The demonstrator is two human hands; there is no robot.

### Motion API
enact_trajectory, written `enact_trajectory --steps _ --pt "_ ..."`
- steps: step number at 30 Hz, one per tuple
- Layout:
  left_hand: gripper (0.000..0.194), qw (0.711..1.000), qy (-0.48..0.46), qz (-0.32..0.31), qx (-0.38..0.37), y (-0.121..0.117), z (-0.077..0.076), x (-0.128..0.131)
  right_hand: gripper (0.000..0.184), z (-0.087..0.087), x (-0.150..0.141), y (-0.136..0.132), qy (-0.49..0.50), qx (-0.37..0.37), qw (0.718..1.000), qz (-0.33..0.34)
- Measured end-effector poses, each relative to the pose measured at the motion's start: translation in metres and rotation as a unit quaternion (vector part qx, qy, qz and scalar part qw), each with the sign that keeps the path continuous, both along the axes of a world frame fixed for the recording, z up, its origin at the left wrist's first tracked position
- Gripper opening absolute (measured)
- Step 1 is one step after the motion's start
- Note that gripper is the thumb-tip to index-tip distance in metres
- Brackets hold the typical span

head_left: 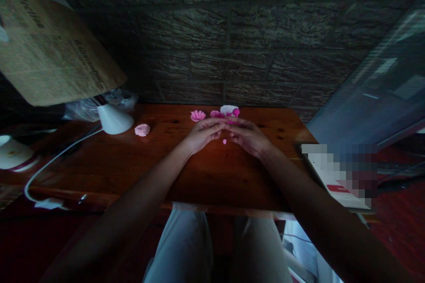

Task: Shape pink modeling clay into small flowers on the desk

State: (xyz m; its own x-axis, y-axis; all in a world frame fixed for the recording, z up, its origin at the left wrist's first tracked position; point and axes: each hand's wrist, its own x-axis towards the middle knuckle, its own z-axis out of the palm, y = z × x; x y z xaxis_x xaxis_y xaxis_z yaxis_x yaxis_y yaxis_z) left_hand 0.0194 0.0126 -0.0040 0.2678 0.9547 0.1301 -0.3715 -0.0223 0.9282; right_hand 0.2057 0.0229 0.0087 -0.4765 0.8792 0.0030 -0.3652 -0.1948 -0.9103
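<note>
My left hand [205, 135] and my right hand [247, 136] meet above the table, fingertips pinched together. Between them shows a thin strip of magenta modelling clay [233, 122]; the fingers hide part of it. Just below the fingertips, a small pink clay bit [225, 141] lies on the wood. Beyond my hands are a pink clay flower [198, 116], a darker pink clay piece [216, 114] and a magenta clay ball [236, 112]. The ball appears against a white piece [228, 108] whose kind I cannot make out. Off to the left sits a pale pink clay lump [142, 130].
A lamp with a printed paper-like shade [63, 53] and white base [114, 119] stands on the left of the wooden table [226, 177]. Its white cord [49, 159] runs over the front edge. A cup-like container [15, 154] is far left; a stone-patterned wall [206, 31] rises behind.
</note>
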Motion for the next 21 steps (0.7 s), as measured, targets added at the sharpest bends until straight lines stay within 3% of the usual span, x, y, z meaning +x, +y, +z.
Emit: enact_trajectory --steps 15,21 --pt "0.024 0.999 0.01 0.035 -0.001 -0.0004 -0.0014 0.001 0.045 -0.0011 -0.0005 -0.0025 -0.012 -0.012 1.0 0.023" --pt "0.031 1.0 0.005 0.008 -0.001 0.0 -0.0004 -0.0005 0.038 0.0019 -0.0008 -0.0027 -0.001 -0.012 1.0 0.009"
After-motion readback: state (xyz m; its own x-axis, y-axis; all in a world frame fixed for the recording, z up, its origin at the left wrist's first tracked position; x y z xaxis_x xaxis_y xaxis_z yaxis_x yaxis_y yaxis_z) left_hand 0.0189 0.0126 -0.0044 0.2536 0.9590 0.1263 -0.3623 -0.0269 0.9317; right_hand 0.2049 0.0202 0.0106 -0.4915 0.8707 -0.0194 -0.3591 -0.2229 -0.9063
